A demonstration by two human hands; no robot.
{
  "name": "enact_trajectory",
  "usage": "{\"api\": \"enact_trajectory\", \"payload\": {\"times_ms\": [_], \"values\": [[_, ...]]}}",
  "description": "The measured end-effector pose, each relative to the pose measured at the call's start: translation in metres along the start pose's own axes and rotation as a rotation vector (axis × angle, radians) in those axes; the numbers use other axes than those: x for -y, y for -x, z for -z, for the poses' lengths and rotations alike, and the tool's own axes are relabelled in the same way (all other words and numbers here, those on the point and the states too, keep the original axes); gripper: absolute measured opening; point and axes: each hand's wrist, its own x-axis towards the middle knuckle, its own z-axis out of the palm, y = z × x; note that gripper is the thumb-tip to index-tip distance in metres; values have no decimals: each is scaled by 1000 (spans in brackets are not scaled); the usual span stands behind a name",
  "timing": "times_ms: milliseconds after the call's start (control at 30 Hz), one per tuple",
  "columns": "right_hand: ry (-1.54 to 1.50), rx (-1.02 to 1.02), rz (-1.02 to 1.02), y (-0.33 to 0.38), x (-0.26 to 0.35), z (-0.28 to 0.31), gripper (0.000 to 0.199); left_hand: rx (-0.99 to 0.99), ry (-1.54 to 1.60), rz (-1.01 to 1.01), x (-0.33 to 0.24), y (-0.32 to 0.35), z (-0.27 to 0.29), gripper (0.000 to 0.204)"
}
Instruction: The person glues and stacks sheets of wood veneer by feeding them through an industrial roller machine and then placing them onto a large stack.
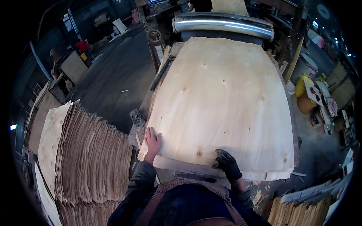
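Observation:
A wide, pale wood veneer sheet with small knots lies on top of other sheets in front of me. My left hand is bare and rests flat on its near left edge, fingers stretched out. My right hand wears a dark, worn glove and sits on the sheet near its front edge. Its fingers curl inward, and whatever they may hold is hidden. Beyond the far end of the sheet runs a shiny metal roller.
A tall stack of brown veneer sheets stands at my left. Stacked wood pieces are at the lower right. Along the right are a white bucket and a yellow bag. A dark bar lies beside the sheet's left edge.

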Motion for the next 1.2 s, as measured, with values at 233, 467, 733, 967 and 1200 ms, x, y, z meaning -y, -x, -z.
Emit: {"api": "enact_trajectory", "payload": {"times_ms": [233,467,733,967,1200], "values": [[-67,-127,-27,18,-39,1,35,9,66,72,-2,-4,1,77],[1225,-137,543,30,-74,-3,30,141,369,70,24,-28,6,71],[-389,-326,6,-1,-85,-18,24,563,1109,204,11,-47,87,43],[-280,-469,3,4,-83,-25,30,654,1326,141,0,-57,118,44],[63,-423,-226,23,-30,-32,38,475,1455,208,-13,-61,138,47]]}}
